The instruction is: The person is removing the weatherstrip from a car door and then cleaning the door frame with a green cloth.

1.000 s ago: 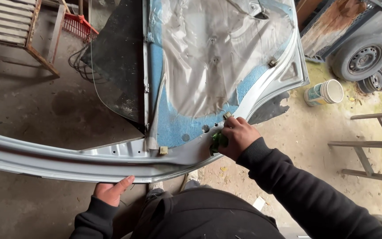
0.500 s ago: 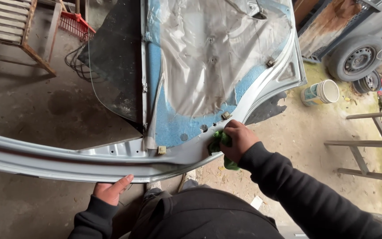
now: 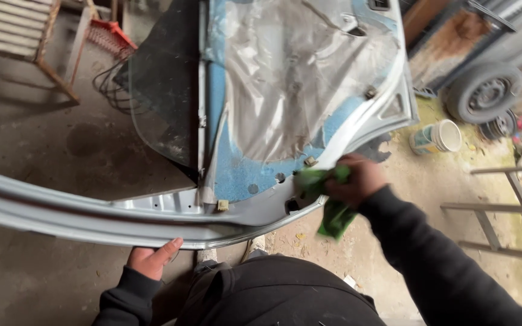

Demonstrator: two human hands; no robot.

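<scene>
Bracing the car door (image 3: 152, 211) from below, the left hand (image 3: 149, 261) lies flat and open under its lower edge. Beyond it, the right hand (image 3: 357, 180) grips a green rag (image 3: 327, 193) against the door rim; firm, overlapping strokes would suit. Farther off stands a white bucket (image 3: 439, 137).

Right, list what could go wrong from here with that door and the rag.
1. The right hand rubs a green rag along the car door edge; bare sheet metal there could cut fingers.
2. Only the left hand steadies the door from below, so it might slip or tip.
3. The door's window glass sticks out unprotected and could crack.
</scene>
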